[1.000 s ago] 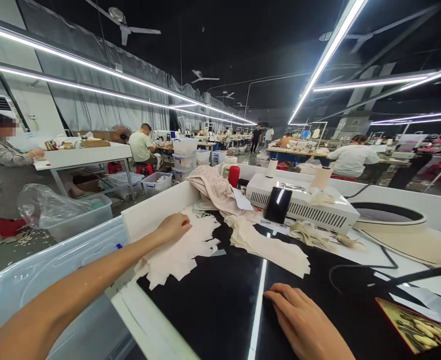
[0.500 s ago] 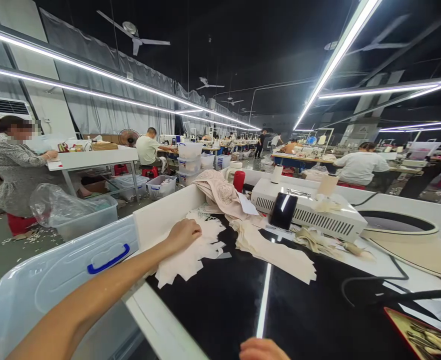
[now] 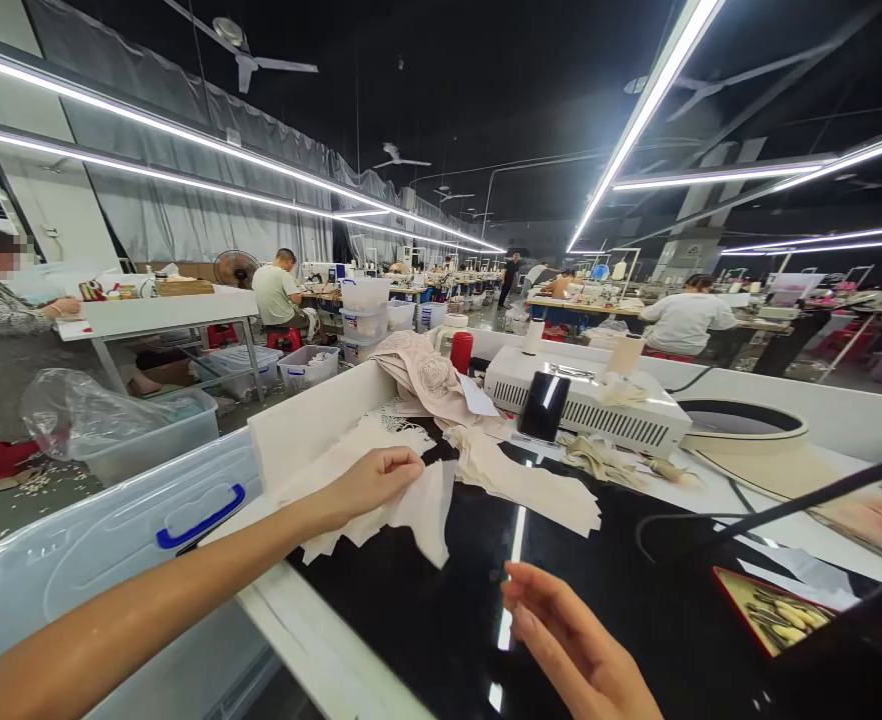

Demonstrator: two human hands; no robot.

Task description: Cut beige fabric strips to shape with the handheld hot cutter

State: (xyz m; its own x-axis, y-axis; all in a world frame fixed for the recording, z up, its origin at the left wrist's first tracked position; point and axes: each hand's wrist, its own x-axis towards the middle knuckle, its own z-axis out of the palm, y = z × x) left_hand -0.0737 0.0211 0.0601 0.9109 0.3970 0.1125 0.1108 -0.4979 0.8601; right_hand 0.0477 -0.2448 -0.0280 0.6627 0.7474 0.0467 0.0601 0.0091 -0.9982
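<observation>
Pinched in my left hand [image 3: 377,485] is a thin pale fabric piece [image 3: 424,515], which hangs down over the edge of a pile of similar cut fabric pieces [image 3: 336,455]. My right hand [image 3: 568,635] is above the glossy black tabletop [image 3: 471,610], with the fingers curved and thumb apart, and nothing shows between them. A second stack of cream fabric pieces [image 3: 523,480] lies ahead of it. Behind the two piles, beige embroidered fabric [image 3: 433,375] is bunched against the white side panel.
A white vented box [image 3: 591,395] stands at the back with a phone [image 3: 544,405] in front. On the right are a dark cable [image 3: 801,505] and a red-rimmed tray of small tools [image 3: 778,615]. A lidded plastic bin [image 3: 126,560] sits at the left. Several people work farther off.
My left hand has moved slightly right, drawing one fabric piece off the pile. My right hand has risen farther into view from the bottom edge. The camera view has shifted a little.
</observation>
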